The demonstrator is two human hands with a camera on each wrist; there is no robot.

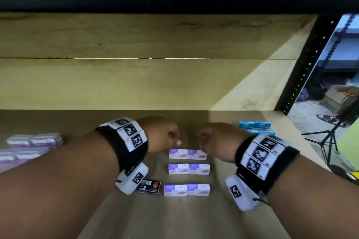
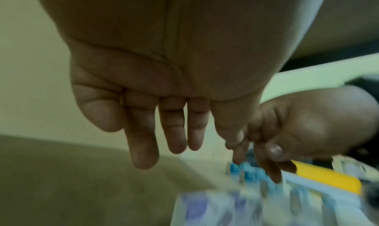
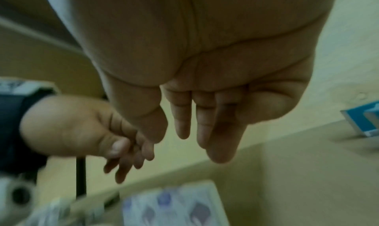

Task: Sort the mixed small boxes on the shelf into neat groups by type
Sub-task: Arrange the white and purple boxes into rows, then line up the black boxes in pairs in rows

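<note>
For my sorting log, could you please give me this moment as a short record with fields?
surface: wooden shelf
centre group: six purple-and-white boxes, three rows of two
stray item: dark box, left of the nearest row
left group: purple boxes, blurred
right group: blue boxes
left hand: empty, fingers relaxed, above the farthest row
right hand: empty, fingers relaxed, above the farthest row

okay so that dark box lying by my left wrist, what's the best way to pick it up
Probably pinch the dark box across its two long edges from above. It lies flat on the shelf, and the lavender box stands close to its right end, so the ends give the fingers less room.
</note>
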